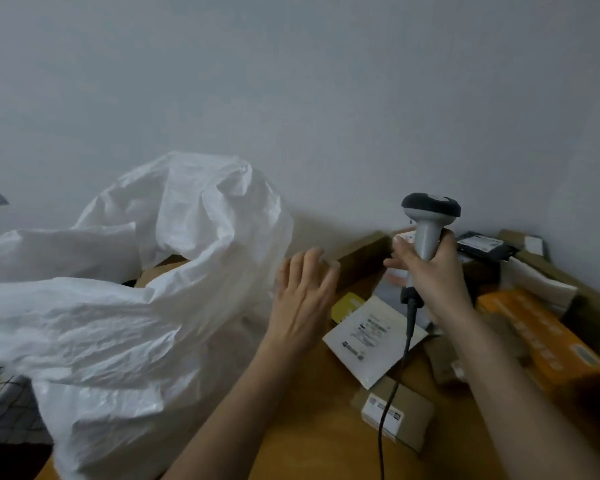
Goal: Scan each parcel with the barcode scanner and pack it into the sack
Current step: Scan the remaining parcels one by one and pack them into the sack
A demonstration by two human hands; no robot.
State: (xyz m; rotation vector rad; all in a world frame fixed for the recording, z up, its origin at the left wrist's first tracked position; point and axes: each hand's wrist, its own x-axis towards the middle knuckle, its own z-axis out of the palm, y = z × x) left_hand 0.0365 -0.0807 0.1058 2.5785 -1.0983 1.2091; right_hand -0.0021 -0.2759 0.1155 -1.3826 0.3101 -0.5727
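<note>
A large crumpled white sack (146, 299) fills the left half of the view, its mouth gaping toward me. My left hand (303, 292) hovers flat with straight fingers just right of the sack, holding nothing. My right hand (430, 275) grips the handle of a grey barcode scanner (428, 220) held upright, its black cable hanging down. Parcels lie on the wooden table (312, 441): a white mailer (371, 337) with a label, a small brown box (395, 410), an orange box (541, 337) and a black bag (485, 245).
A yellow packet (347, 303) peeks out under the white mailer. More brown cardboard boxes (364, 251) crowd the back right against the grey wall. A dark mesh object (11, 417) sits at the lower left below the sack.
</note>
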